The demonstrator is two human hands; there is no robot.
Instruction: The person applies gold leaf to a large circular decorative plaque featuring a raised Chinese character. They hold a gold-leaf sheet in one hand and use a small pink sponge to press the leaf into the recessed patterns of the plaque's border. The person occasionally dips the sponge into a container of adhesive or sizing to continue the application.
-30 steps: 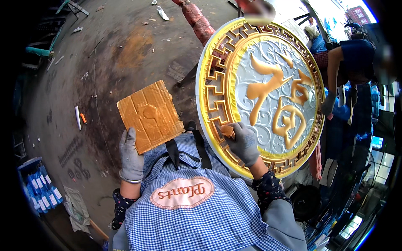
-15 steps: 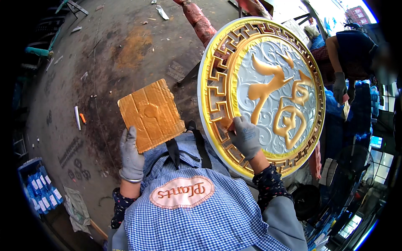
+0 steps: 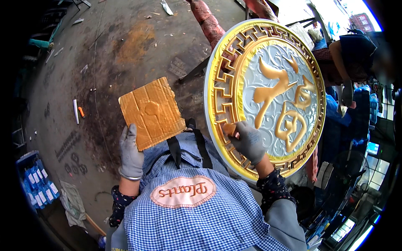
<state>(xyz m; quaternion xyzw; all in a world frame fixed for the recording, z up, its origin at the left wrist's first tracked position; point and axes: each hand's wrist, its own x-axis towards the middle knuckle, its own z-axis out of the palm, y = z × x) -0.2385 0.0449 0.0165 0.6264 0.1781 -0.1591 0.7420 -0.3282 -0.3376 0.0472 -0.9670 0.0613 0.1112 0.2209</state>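
My left hand (image 3: 132,157), in a grey glove, grips the lower left edge of a square of cardboard (image 3: 146,121). Gold paint covers the cardboard, with a thicker smear in its middle. Also gloved, my right hand (image 3: 250,143) pinches a small orange-brown pad (image 3: 229,129) against the gold fretwork border on the near left side of a big round panel (image 3: 268,90). The panel is tilted, with a pale grey scroll-relief centre, raised gold characters and a yellow-gold rim. My right fingers partly hide the pad.
Pink-wrapped legs (image 3: 205,23) support the panel from behind. At the right another person's gloved hand (image 3: 347,93) holds a small pinkish piece. A white tube (image 3: 76,111) and an orange cutter (image 3: 81,112) lie on the stained floor. Blue packages (image 3: 39,184) stand at lower left.
My right hand has shifted slightly right and down along the border, and more of the pad shows. The left hand and cardboard stay nearly still. The other person's hand has moved a little.
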